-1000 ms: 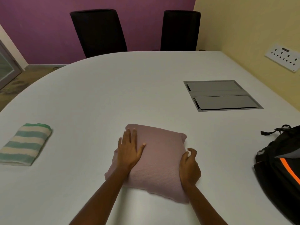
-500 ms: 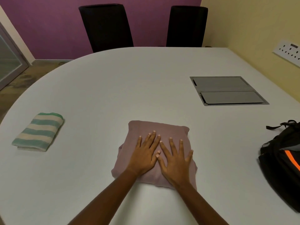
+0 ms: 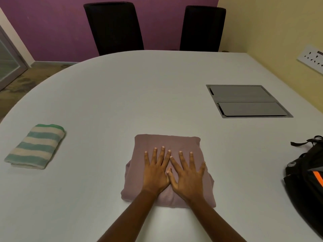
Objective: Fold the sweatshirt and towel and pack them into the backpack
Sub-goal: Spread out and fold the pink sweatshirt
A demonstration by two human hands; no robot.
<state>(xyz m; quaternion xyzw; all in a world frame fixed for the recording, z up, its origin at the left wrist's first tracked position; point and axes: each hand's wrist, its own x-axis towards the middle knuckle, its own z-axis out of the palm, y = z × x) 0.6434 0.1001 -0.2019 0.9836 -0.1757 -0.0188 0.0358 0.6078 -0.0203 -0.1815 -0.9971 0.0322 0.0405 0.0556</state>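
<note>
A folded pink sweatshirt [image 3: 167, 142] lies in a thick square bundle on the white table [image 3: 132, 95], near its front edge. My left hand [image 3: 156, 170] and my right hand [image 3: 187, 173] rest flat on top of it, side by side, fingers spread, thumbs touching. A folded towel [image 3: 35, 146] with green and cream stripes lies far to the left. A black backpack [image 3: 307, 182] with an orange stripe sits at the right edge of the view, partly cut off.
A grey cable hatch [image 3: 246, 101] is set flush in the table at the back right. Two black chairs [image 3: 113, 26] stand behind the far edge. A socket strip [image 3: 312, 58] is on the yellow wall to the right.
One second ago my hands held the sweatshirt's left and right sides. They have moved together onto its top and now lie flat. The sweatshirt bundle sits squarer.
</note>
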